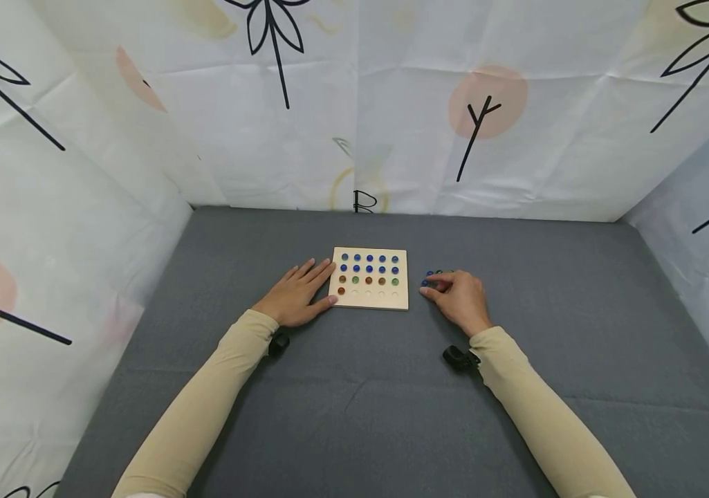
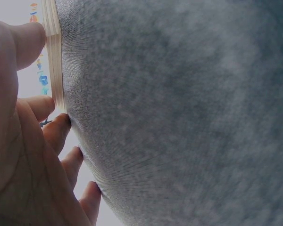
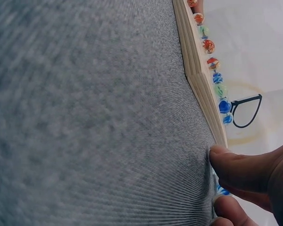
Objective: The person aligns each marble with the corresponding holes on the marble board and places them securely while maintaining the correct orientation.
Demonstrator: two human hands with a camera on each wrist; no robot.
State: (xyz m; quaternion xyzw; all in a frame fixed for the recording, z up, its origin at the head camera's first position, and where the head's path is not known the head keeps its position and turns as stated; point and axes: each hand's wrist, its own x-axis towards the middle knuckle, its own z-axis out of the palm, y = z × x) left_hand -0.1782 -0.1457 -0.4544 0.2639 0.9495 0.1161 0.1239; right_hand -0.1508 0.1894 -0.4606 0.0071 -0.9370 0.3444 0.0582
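Observation:
A light wooden board (image 1: 369, 299) with rows of hollows lies on the grey cloth. Blue marbles (image 1: 369, 258) fill its two far rows, and orange-brown and green marbles (image 1: 355, 280) sit in the third. One reddish marble (image 1: 341, 291) occupies the nearest row's left hollow; the other hollows there are bare. With fingers spread, my left hand (image 1: 297, 294) rests at the board's left edge. To the right of the board, my right hand (image 1: 458, 299) pinches a blue marble (image 1: 425, 283) between thumb and forefinger. Several loose marbles (image 1: 430, 273) lie beyond these fingertips, partly hidden by the hand.
Grey cloth (image 1: 354, 415) covers the table. White patterned sheets (image 1: 404, 152) stand along the back and both sides. A small black wrist camera (image 1: 458, 358) sits at the right cuff, another black one (image 1: 279, 344) at the left.

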